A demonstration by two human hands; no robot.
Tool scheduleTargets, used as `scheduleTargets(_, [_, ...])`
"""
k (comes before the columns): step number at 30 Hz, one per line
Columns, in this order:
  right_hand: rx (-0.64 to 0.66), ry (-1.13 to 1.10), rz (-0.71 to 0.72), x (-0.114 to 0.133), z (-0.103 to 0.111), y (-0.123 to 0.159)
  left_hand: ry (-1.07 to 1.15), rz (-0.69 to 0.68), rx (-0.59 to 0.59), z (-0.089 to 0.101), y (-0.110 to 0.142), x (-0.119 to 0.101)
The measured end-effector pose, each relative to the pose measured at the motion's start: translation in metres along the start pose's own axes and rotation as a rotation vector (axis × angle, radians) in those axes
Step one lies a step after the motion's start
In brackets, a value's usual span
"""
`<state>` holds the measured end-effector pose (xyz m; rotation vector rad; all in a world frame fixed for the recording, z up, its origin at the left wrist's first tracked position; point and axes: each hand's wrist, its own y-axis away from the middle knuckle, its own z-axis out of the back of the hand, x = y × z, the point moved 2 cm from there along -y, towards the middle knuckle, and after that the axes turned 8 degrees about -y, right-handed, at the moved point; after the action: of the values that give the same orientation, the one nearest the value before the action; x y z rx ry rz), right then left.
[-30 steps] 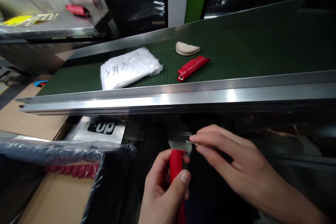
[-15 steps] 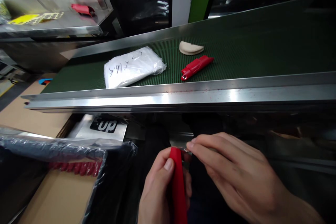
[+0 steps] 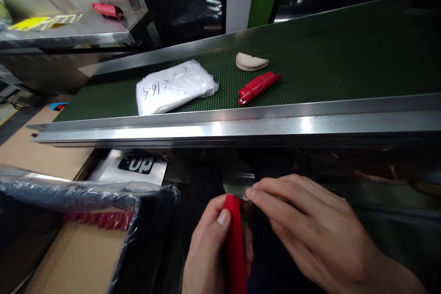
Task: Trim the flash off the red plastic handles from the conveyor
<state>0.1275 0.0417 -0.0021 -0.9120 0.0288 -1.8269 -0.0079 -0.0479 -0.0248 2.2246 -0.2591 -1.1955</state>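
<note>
My left hand (image 3: 210, 243) is closed around a long red plastic part (image 3: 234, 239), thumb on its near face and fingers curled behind. The part stands nearly upright, its top end showing and its lower end cut off by the picture edge. Close by on the right, my right hand (image 3: 306, 225) is pinched on a thin metal blade (image 3: 245, 197). Only a small shiny bit shows at the fingertips, against or very near the part's upper right edge; the rest is hidden by my fingers.
Ahead runs a green conveyor belt (image 3: 113, 96) with a metal rail (image 3: 193, 131). On it lie a white plastic packet (image 3: 175, 86), a red molded part (image 3: 259, 87) and a beige folded pad (image 3: 251, 62). A plastic-lined box (image 3: 138, 239) at left holds several red pieces (image 3: 99, 220).
Both hands and the red part stay almost in place, with only a slight shift to the right. The things on the belt have not visibly moved.
</note>
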Motion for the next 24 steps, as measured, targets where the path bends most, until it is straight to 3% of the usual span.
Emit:
scheduleTargets(11, [-0.003, 0.022, 0.025, 0.008, 0.0, -0.001, -0.01, 0.04, -0.08, -0.004, 0.001, -0.007])
scheduleTargets(15, [0.064, 0.043, 0.007, 0.018, -0.001, 0.0, -0.02, 0.049, -0.128, -0.002, 0.001, -0.012])
scheduleTargets(20, [0.049, 0.083, 0.047, 0.027, -0.005, 0.006, -0.027, -0.064, -0.069, 0.0, -0.002, -0.019])
scheduleTargets(24, [-0.014, 0.08, 0.059, 0.032, -0.009, 0.009, -0.026, -0.073, -0.102, 0.002, -0.008, -0.023])
